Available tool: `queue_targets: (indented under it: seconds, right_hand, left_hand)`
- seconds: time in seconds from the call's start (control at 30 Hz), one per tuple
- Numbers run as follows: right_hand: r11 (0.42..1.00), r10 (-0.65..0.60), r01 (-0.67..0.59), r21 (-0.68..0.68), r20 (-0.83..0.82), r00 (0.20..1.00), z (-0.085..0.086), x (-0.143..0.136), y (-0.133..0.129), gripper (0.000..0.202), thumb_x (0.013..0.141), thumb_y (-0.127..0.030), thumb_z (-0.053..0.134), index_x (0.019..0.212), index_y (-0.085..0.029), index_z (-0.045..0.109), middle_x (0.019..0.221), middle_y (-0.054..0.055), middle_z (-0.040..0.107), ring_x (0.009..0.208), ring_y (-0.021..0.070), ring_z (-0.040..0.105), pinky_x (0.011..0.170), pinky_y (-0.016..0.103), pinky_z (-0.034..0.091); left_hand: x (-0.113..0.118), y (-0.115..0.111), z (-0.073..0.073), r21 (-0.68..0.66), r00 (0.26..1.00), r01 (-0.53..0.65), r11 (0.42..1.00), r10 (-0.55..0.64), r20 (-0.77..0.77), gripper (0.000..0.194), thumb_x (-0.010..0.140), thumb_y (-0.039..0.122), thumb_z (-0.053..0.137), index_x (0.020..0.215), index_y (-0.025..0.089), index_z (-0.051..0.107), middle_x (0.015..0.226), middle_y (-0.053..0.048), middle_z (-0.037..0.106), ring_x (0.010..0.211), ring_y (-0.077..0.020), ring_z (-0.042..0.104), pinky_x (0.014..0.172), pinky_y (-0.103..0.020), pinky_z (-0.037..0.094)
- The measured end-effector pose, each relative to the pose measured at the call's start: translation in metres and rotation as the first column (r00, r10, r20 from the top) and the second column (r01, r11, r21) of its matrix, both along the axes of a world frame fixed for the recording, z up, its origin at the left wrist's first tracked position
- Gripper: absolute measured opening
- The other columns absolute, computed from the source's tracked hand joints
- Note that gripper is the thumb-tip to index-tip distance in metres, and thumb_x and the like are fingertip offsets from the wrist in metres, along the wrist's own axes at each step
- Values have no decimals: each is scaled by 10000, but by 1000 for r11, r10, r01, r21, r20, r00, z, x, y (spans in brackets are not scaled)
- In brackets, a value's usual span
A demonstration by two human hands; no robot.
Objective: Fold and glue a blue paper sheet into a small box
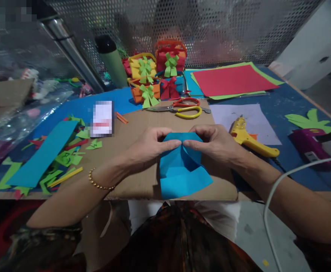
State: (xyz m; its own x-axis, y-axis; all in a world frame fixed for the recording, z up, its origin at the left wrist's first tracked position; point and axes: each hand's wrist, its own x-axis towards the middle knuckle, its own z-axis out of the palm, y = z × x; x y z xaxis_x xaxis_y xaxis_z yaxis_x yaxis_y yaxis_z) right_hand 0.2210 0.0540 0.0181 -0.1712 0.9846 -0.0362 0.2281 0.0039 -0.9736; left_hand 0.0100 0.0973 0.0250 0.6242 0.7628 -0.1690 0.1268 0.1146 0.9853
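A partly folded piece of blue paper (185, 183) is held between my two hands above a brown cardboard sheet (137, 181). My left hand (154, 145) grips its upper left part, thumb on top and fingers behind. On the upper right part, my right hand (210, 143) pinches in the same way. Both thumb tips nearly meet at the middle of the top edge. The lower flap of the paper hangs toward me, with a shadowed fold above it. Fingers behind the paper are mostly hidden.
Scissors (179, 107) lie beyond my hands, with small paper baskets (147, 92) behind them. A yellow glue gun (247, 139) rests at right on pale paper (247, 113). Coloured sheets (233, 81) are stacked at the back. Green scraps (69, 156) and a blue strip (45, 155) lie left.
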Motion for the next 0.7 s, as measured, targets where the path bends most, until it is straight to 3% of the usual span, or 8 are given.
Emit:
queue_targets:
  seconds: [0.17,0.3,0.43,0.57,0.7]
  right_hand:
    - [995,-57,57,80,1,998,0,2,-3,420,715,-577,825,683,-213,619,669,-12,562,634,137,482,561,286,402]
    - [993,-90,91,71,-9,996,-3,1,-4,454,704,-594,830,663,-218,579,644,-23,524,612,131,452,529,278,373]
    - [997,-69,72,37,-83,994,0,-1,-4,496,701,-649,819,669,-218,574,650,-27,521,607,126,447,536,274,383]
    - [997,-47,52,53,-88,995,7,1,-4,490,744,-679,774,703,-212,631,665,-14,568,631,135,504,589,278,430]
    - [1000,-3,1,-10,-157,988,4,2,-3,474,671,-625,850,702,-207,629,672,-15,595,627,135,525,574,274,435]
  left_hand:
    - [0,-2,-1,-54,999,14,998,-12,44,295,761,391,828,852,148,689,771,-2,643,657,-112,573,585,-240,448]
    - [0,-7,3,6,1000,-22,1000,22,21,290,772,407,822,798,153,685,717,21,611,627,-101,532,569,-232,431]
    - [-2,-10,8,85,999,-39,996,41,-26,280,795,413,794,820,148,707,758,1,640,664,-119,553,589,-244,444]
    - [-4,-5,8,73,999,-50,996,50,-4,292,790,420,808,828,150,704,756,8,633,656,-113,547,596,-244,448]
    - [-5,-2,7,53,999,-37,998,37,7,267,784,394,809,825,156,695,759,15,632,646,-109,551,590,-242,447]
